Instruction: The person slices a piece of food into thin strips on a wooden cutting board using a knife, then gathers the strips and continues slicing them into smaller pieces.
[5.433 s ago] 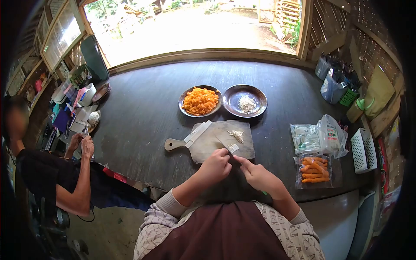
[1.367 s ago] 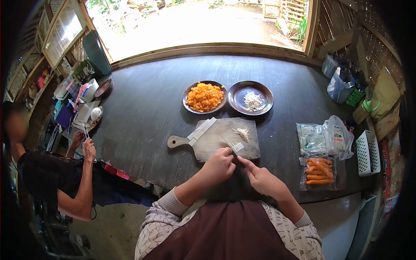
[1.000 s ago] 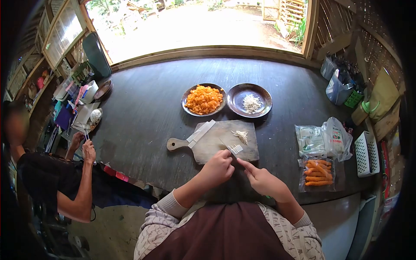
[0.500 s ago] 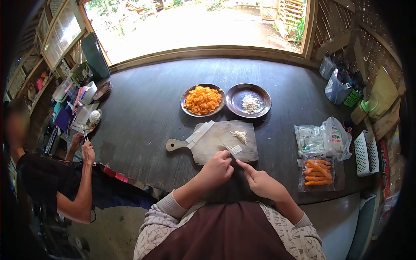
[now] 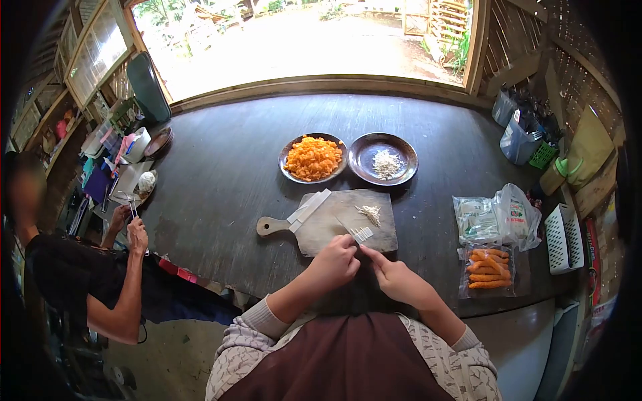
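A wooden cutting board point(image 5: 321, 230) lies on the dark table, its handle to the left. On its near edge my left hand point(image 5: 334, 259) is closed beside small white cut pieces point(image 5: 362, 234). My right hand point(image 5: 400, 281) is closed just to the right, its fingertips close to the left hand; what either hand holds is hidden or too small to name. A little pile of thin white strips point(image 5: 369, 214) lies on the board's right part, and flat white strips point(image 5: 310, 208) lie near the handle.
Beyond the board stand a plate of chopped orange food point(image 5: 313, 158) and a plate point(image 5: 382, 142) with white shreds. Bagged carrots point(image 5: 489, 267), plastic packets point(image 5: 477, 217) and a white basket point(image 5: 564, 238) are on the right. A co-worker point(image 5: 114, 281) holds a utensil at the left.
My right hand has shifted slightly left, nearer my left hand. The rest of the scene looks nearly the same, apart from a slight camera shift.
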A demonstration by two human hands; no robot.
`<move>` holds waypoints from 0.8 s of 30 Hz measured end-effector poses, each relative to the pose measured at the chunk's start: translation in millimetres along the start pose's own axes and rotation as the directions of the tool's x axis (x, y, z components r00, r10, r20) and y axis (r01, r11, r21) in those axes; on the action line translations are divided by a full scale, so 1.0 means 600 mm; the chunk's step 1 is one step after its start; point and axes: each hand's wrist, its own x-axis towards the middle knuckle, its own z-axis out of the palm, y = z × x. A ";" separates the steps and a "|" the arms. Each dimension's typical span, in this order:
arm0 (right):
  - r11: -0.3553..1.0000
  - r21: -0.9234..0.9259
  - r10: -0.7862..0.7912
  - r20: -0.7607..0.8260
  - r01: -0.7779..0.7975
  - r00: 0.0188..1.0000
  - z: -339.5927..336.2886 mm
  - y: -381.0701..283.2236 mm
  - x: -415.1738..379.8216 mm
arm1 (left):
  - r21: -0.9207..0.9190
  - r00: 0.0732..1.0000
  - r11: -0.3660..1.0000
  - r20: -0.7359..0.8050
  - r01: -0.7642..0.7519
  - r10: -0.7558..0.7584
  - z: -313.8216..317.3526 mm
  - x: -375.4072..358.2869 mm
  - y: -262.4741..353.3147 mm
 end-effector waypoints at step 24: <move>0.993 0.057 0.095 0.086 -0.100 0.992 -0.024 -0.024 -0.017 | -0.023 0.999 1.000 0.051 -0.001 0.002 -0.008 -0.005 0.002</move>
